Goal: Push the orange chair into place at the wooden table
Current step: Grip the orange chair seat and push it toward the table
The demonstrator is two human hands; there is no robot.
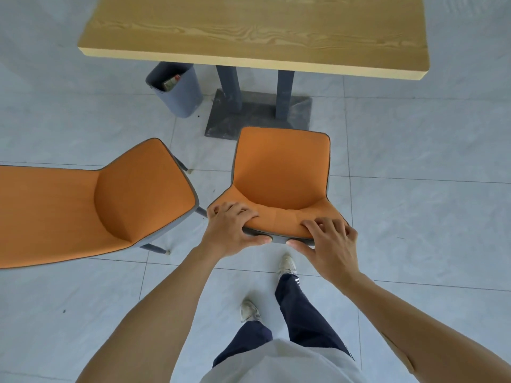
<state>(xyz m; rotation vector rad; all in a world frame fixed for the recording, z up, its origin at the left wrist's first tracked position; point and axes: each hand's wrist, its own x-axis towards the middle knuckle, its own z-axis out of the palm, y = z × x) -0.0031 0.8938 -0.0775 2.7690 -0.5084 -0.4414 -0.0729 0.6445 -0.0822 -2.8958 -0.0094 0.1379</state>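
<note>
A person's left hand [231, 229] and right hand [329, 244] grip the top edge of an orange chair's [280, 172] backrest at centre frame, fingers curled over the front, thumbs pressed behind. The chair faces the wooden table [257, 31] in the upper frame, its seat just short of the table's dark pedestal base [257, 114]. Its legs are hidden. A second orange chair [91, 200], cut off at left, stands beside it; a grey waste bin [179, 88] sits under the table's edge.
</note>
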